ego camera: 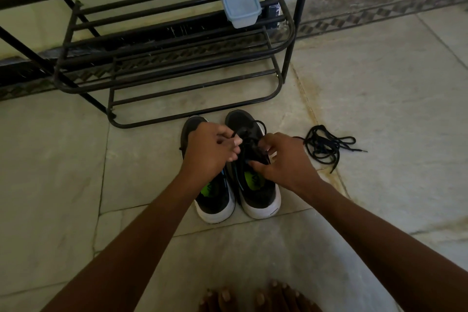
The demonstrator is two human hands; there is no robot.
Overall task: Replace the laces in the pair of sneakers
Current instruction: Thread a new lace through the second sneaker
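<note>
Two black sneakers with white soles stand side by side on the floor, toes pointing away from me: the left sneaker (215, 197) and the right sneaker (258, 192). My left hand (207, 149) and my right hand (281, 159) are both over the right sneaker's lacing area. Each hand pinches a part of the black lace (253, 129) that runs through that shoe. My left hand hides the front half of the left sneaker. A loose bundle of black laces (326, 145) lies on the floor to the right of the shoes.
A black metal shoe rack (177, 58) stands just beyond the sneakers, with a pale blue lidded plastic box (240, 6) on its upper shelf. The floor is pale stone tile (379, 83). My bare toes (253, 296) show at the bottom edge.
</note>
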